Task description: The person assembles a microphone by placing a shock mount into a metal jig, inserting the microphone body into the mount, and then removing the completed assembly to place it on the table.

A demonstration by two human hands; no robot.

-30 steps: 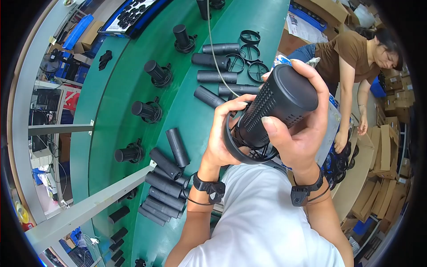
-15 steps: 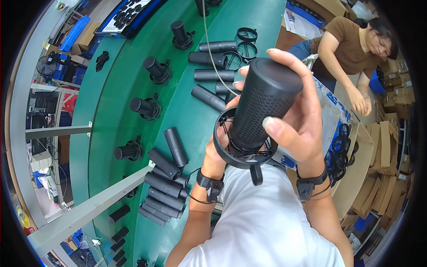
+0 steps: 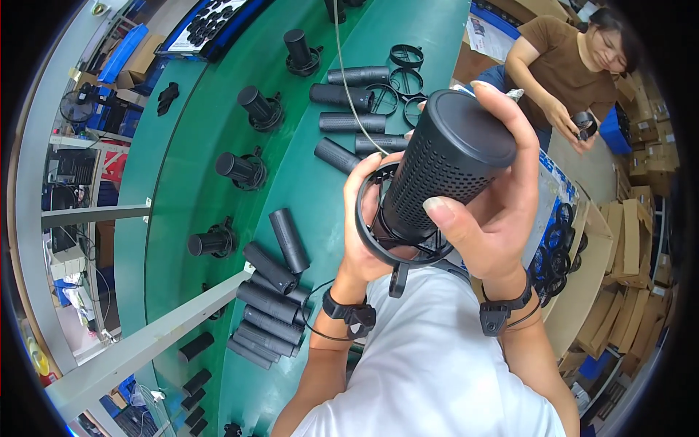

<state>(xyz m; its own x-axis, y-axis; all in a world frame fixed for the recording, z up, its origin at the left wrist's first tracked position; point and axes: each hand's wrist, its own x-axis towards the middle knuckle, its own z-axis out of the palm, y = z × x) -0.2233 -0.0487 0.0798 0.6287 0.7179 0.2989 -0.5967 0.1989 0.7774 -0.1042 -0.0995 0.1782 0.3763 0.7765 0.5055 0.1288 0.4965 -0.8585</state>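
A black perforated microphone [image 3: 440,164] is held up before my body, its flat round end pointing up and away to the right. Around its lower end sits a black shock mount ring [image 3: 366,234] with a small tab hanging from the near side. My left hand [image 3: 359,255] closes on the ring from the left, some of its fingers hidden behind it. Wrapped round the microphone's right side is my right hand [image 3: 499,233], thumb on the perforated surface and fingers over the far side. Loose black cylinders [image 3: 346,122] and black rings [image 3: 406,81] lie on the green table beyond.
On the green conveyor belt [image 3: 280,156] at left stand several microphones in mounts [image 3: 240,169]. More cylinders [image 3: 269,313] lie near a grey metal bar [image 3: 167,320]. A thin cable [image 3: 342,73] hangs across the table. At right a co-worker [image 3: 575,65] handles a black ring; a box of rings [image 3: 561,247] stands nearer.
The microphone and ring have tilted and shifted slightly right in my hands. Microphones on the belt have moved a little farther away. The co-worker's hands have come up with a black ring.
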